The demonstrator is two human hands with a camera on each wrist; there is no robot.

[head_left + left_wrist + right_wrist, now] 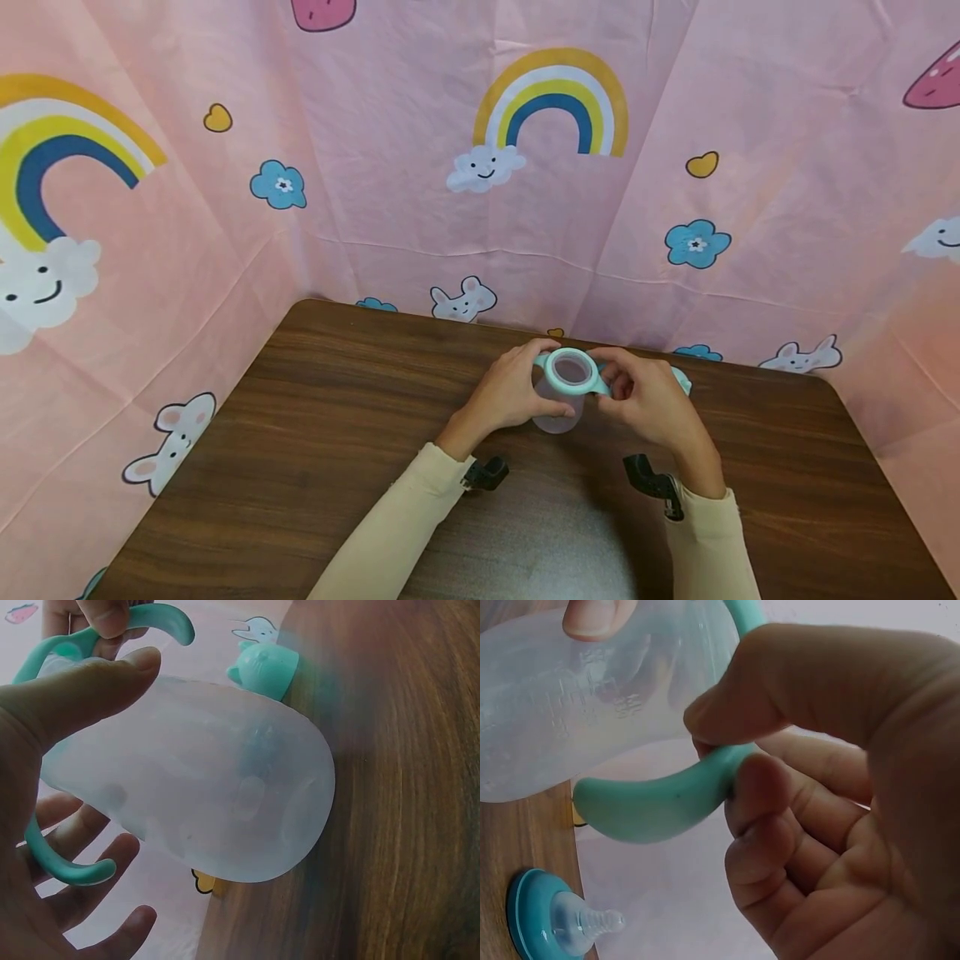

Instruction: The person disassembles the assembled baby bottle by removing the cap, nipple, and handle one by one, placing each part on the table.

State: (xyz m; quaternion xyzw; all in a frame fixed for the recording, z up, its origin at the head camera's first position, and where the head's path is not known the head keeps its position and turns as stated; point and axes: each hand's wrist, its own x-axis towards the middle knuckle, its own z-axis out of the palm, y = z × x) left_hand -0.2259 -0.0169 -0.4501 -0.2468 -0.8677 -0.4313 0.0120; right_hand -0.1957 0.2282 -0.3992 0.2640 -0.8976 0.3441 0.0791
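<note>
A translucent baby bottle stands between the two hands with its open mouth up. Around its neck sits a mint-green two-handled ring. My left hand holds the bottle near the neck, thumb on one side and fingers on the other; one curved handle shows beside those fingers in the left wrist view. With thumb and curled fingers, my right hand pinches the other handle near its root.
A teal collar with a clear nipple lies on the wooden table near the back edge. Also there is a mint-green animal-shaped cap, partly hidden behind my right hand in the head view. A pink printed cloth hangs behind the table.
</note>
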